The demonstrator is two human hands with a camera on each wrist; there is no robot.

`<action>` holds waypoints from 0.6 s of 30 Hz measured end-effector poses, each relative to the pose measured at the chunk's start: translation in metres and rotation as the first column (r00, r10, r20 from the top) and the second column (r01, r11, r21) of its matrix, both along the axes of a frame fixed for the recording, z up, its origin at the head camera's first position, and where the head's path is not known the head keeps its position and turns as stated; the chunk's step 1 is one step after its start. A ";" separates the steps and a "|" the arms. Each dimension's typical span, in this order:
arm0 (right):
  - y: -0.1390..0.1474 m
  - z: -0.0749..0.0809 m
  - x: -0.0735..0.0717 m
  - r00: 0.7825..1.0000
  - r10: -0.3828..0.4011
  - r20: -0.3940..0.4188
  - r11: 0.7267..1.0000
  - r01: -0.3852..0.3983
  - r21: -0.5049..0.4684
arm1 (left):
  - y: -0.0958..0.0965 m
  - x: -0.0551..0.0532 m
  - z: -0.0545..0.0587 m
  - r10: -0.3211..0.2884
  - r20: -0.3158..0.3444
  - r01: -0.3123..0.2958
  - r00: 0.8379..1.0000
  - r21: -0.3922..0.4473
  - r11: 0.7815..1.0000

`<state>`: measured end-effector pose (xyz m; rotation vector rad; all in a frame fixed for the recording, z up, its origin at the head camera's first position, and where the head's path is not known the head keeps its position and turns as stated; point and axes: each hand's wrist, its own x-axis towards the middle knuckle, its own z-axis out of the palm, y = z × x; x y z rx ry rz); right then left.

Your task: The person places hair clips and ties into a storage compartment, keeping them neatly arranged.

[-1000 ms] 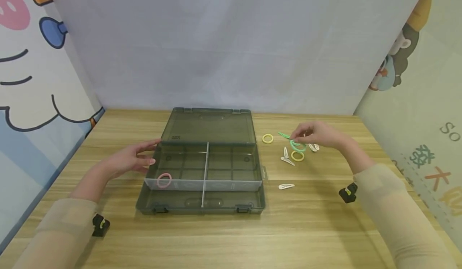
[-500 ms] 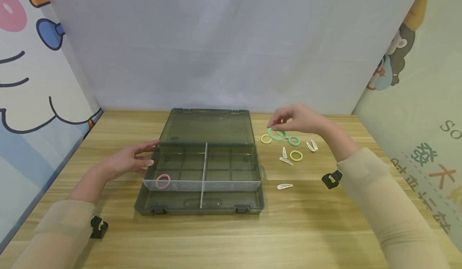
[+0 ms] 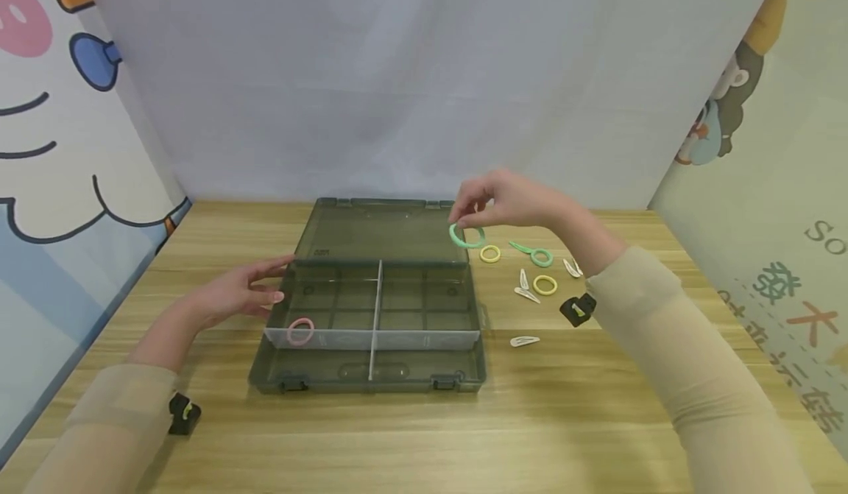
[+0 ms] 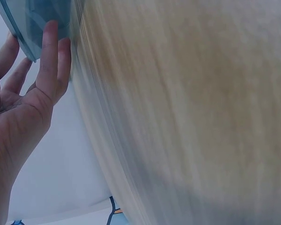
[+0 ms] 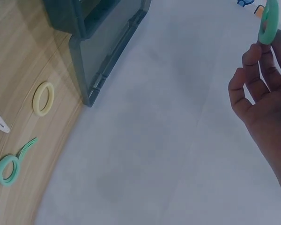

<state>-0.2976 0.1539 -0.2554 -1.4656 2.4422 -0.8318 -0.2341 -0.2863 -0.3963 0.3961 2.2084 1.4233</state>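
In the head view my right hand (image 3: 506, 198) pinches a green hair tie (image 3: 467, 237) between thumb and fingertips, raised beside the lid's right edge. The hair tie (image 5: 269, 22) also shows at the fingertips in the right wrist view. My left hand (image 3: 232, 294) rests at the left side of the dark translucent organizer box (image 3: 424, 295), its fingers loosely spread; the left wrist view shows the fingertips at the box's corner (image 4: 35, 28). A pink hair tie (image 3: 301, 331) lies in the box's left part, by the white cross divider (image 3: 424, 340).
Right of the box lie two yellow hair ties (image 3: 490, 254) (image 3: 545, 286), a green ring (image 3: 542, 258) with thin green strips (image 3: 520, 247) beside it, and several white snap clips (image 3: 525, 341). The box's open lid (image 3: 384, 229) lies back toward the white backdrop (image 3: 397, 82).
My right hand has lifted the green hair tie off the scattered items and carried it left, up to the lid's right edge. The left hand has stayed at the box.
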 end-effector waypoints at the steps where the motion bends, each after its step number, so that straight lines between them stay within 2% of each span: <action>1: -0.004 0.001 0.000 1.000 0.007 -0.003 1.000 -0.007 0.002 | 0.000 0.000 0.001 -0.002 -0.001 0.002 1.000 0.001 1.000; 7: -0.032 0.005 0.000 0.998 0.052 -0.020 0.999 -0.051 0.018 | 0.000 0.003 0.004 0.004 0.007 -0.004 1.000 -0.001 1.000; 18: -0.078 0.001 0.007 0.993 0.118 0.017 0.993 -0.119 0.004 | 0.000 0.000 -0.001 0.027 0.018 -0.026 0.999 -0.018 0.999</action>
